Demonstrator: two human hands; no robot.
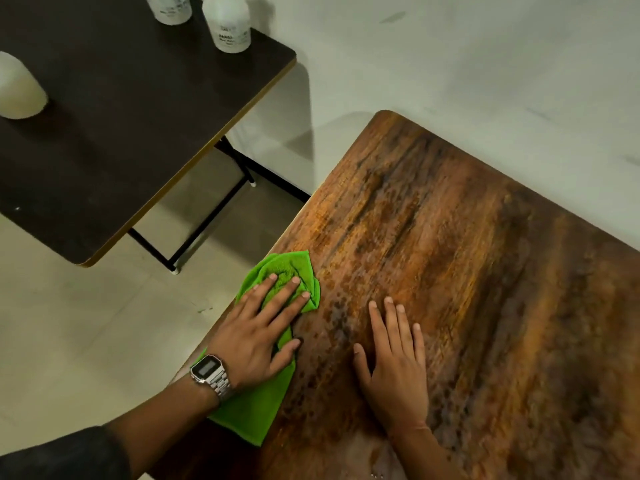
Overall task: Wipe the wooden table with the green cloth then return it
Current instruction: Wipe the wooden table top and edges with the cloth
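The wooden table [467, 271] has a brown, streaked grain and fills the right half of the view. A bright green cloth [258, 407] lies along its left edge, partly hanging over it. My left hand [258, 332], with a metal wristwatch on the wrist, presses flat on the cloth with fingers spread. My right hand [394, 362] rests flat and open on the bare wood just to the right of the cloth, holding nothing.
A dark brown side table [138, 140] on black legs stands to the upper left across a strip of pale floor. Two white bottles [227, 24] sit at its far edge, and a white rounded object [19, 88] at its left. A pale wall runs behind.
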